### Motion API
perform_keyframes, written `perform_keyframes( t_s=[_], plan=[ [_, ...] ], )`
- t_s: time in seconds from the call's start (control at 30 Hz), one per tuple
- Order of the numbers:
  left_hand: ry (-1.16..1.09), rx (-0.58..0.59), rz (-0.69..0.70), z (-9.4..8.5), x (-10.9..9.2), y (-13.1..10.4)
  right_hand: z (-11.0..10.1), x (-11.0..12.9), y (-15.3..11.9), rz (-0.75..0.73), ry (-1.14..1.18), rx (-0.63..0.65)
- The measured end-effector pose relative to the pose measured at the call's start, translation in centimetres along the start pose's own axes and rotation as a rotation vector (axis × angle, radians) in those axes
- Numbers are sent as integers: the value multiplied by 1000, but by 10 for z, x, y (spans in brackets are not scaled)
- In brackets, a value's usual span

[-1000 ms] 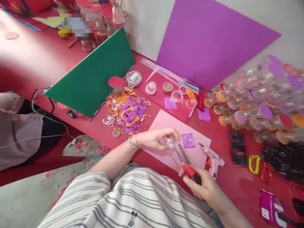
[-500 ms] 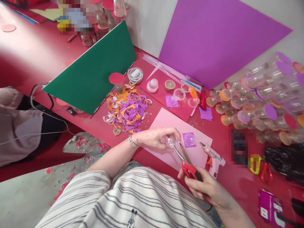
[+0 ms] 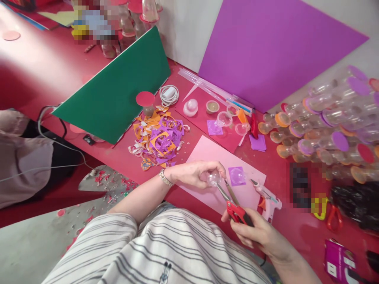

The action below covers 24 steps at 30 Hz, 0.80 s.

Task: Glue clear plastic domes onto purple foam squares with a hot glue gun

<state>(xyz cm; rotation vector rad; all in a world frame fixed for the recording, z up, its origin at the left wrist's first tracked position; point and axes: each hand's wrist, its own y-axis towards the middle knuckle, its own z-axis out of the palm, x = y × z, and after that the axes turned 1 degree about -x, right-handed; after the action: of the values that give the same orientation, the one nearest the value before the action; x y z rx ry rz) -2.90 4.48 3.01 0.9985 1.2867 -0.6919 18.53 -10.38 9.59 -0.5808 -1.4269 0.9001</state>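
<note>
Between the fingers of my left hand (image 3: 197,173) is a small clear plastic dome (image 3: 213,179). My right hand (image 3: 254,228) grips red-handled scissors (image 3: 235,211), whose metal blades are apart and reach up to the dome's edge. Below both hands lies a pale pink sheet (image 3: 197,154). On that sheet, right of the dome, rests a purple square (image 3: 233,182) with another clear plastic piece (image 3: 237,175) on top. A white glue gun (image 3: 268,199) lies at the sheet's right edge, its nozzle pointing left.
Orange and purple paper scraps (image 3: 161,138) are heaped left of the sheet. A green board (image 3: 115,86) stands beyond them. Clear bottle shapes (image 3: 328,114) are stacked at right, above yellow and red scissor handles (image 3: 334,217). A person's sleeve (image 3: 26,157) shows at far left.
The view has shifted very slightly. My hands, the dome and the scissors hold almost the same position.
</note>
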Motion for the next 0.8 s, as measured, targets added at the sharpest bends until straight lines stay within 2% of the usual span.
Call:
perform_keyframes(
  t_s=[0.3,0.57,0.67,0.8],
  plan=[
    [-11,8,54,1,6,-2,-3,0,3,-72,-167,16],
    [25,40,15,0,2,-3,-10,-4,2,-140,-302,-106],
    [24,-73,21,1,4,-3,-4,-2,2,-167,-287,-144],
    [31,-235,74,4,8,-2,8,2,5,-205,-226,-127]
  ],
)
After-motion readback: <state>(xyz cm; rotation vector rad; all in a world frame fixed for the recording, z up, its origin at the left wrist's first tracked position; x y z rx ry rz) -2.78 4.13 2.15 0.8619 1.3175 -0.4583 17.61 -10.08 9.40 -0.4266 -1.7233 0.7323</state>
